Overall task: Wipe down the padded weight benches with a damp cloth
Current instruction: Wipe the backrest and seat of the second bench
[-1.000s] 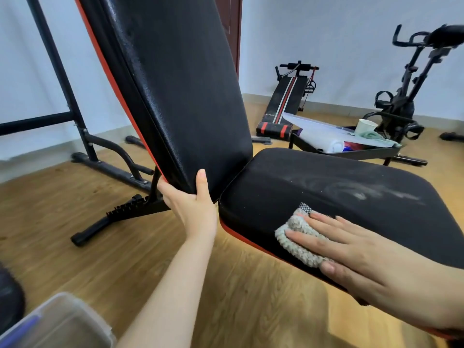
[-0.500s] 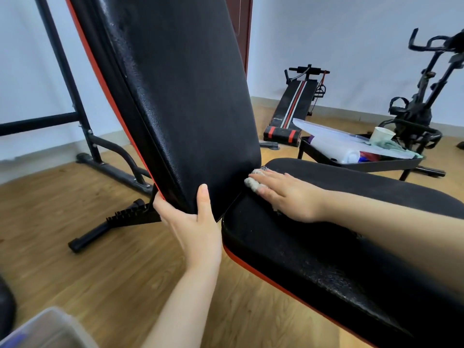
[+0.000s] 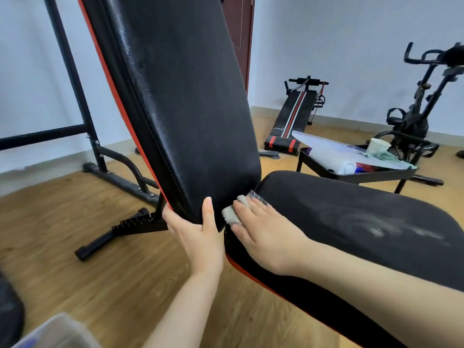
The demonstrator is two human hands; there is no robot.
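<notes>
Your right hand [image 3: 266,234] has dragged the cloth [image 3: 231,214] back along the crease to centre frame. Its fingers are flat, pressing the cloth on the seat [image 3: 351,209] just beside your left hand [image 3: 194,229], which grips the backrest [image 3: 188,109] by its bottom edge. I'd say the crease is about done, but the dusty smear [image 3: 381,228] at right isn't.

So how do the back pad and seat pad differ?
Back pad stands steeply tilted; seat pad lies nearly flat. Seat pad shows pale smears; back pad looks glossy. The left hand grips the back pad; the right hand presses a cloth on the seat pad. Both are black, red-edged.
</notes>
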